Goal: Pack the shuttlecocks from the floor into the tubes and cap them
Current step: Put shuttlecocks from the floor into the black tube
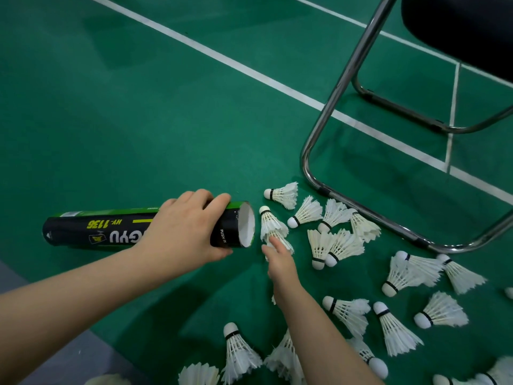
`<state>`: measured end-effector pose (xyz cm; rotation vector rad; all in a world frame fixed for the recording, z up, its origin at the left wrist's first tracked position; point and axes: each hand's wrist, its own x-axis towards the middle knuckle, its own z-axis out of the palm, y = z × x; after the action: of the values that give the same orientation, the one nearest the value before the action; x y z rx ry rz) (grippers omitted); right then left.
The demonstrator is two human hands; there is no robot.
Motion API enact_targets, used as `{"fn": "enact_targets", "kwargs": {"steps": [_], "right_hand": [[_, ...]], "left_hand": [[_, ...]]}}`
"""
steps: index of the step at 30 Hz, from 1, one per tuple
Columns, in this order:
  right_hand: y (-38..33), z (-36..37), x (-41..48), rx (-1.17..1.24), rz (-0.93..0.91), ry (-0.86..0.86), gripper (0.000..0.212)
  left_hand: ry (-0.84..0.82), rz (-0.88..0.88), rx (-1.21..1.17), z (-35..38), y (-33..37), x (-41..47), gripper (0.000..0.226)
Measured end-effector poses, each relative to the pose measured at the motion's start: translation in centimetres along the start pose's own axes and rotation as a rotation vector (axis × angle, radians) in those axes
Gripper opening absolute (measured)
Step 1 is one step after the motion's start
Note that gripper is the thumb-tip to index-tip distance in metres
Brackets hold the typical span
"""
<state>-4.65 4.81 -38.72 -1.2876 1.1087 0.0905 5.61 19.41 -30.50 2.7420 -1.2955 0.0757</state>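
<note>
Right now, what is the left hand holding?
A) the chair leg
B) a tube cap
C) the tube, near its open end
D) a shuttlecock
C: the left hand is wrapped round the tube just behind its open mouth, while the right hand pinches a shuttlecock beside that mouth.

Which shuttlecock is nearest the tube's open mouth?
The shuttlecock that the right hand pinches by its feathers, right beside the tube mouth. It is the only one held; the others lie loose farther off.
</note>
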Motion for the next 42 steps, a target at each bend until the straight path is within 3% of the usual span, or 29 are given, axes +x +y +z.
{"fn": "enact_targets", "kwargs": {"steps": [3,7,11,17,20,24,27,32,34,38,42], "right_hand": [[-0.2,0.3,0.3,0.111,0.003,0.096,0.039],[-0.6,-0.6,-1.5,0.077,-0.139,0.452,0.004],[-1.3,-1.4,-4.9,0.053,-0.277,0.566,0.009],[-3.5,-0.9,-10.9,0.228,-0.672,0.485,0.023],[-4.4,-0.2,-12.8,0.233,-0.807,0.383,0.011],[-4.5,0.2,-13.6,0.221,-0.796,0.287,0.013],[-4.6,0.0,-14.3,0.196,-0.723,0.170,0.028],[-4.6,-0.3,-15.4,-0.282,-0.708,-0.018,0.065],[-4.5,-0.5,-15.9,-0.380,-0.684,0.004,0.059],[-4.0,-1.5,-16.6,-0.249,-0.648,0.119,0.027],[-3.0,-0.7,-16.3,-0.435,-0.695,-0.054,0.013]], "left_hand": [[0.006,-0.003,-0.003,-0.3,0.0,-0.2,0.082],[-0.003,0.001,-0.008,-0.5,0.0,-0.5,0.082],[-0.005,0.004,-0.020,-0.7,0.2,-0.6,0.081],[0.012,0.025,-0.038,-1.4,1.2,-1.0,0.081],[0.032,0.030,-0.076,-2.0,1.9,-1.4,0.076],[0.052,0.047,-0.108,-2.9,2.6,-2.0,0.074],[0.054,0.047,-0.128,-3.4,2.8,-2.4,0.074],[0.076,0.067,-0.158,-3.7,3.2,-3.3,0.069],[0.085,0.070,-0.179,-3.9,3.2,-3.4,0.066],[0.063,0.070,-0.158,-3.9,3.2,-3.5,0.071],[0.030,0.110,-0.134,-3.5,3.3,-3.9,0.070]]}}
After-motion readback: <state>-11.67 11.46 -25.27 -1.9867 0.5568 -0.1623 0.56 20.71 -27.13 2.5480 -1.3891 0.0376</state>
